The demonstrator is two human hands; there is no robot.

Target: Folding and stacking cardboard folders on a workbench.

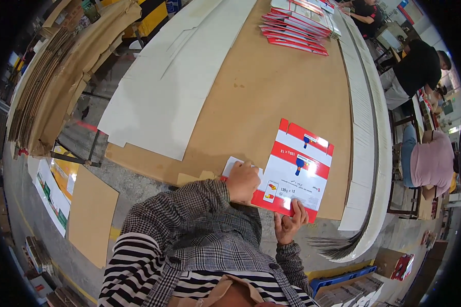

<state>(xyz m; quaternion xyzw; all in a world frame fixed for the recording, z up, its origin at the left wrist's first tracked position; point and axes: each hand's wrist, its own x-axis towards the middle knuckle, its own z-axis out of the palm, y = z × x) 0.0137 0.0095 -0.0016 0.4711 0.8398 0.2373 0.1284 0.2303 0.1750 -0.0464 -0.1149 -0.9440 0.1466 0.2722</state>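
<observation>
A red and white printed carton (305, 176) lies at the near edge of the brown table, its printed side up. My left hand (242, 182) has its fingers curled over the carton's left part, where a pale panel shows beside the knuckles. The fingertips are partly hidden there. At the near right edge, my right hand (292, 221) grips the carton, with fingers on the printed face and the rest of the grip below the rim.
Printed red and white cartons (297, 30) are stacked at the far end. White sheets (174, 71) cover the table's left side. A long row of pale sheets (361, 117) runs along the right. Brown cardboard (61, 87) stands at left. Several people work at right.
</observation>
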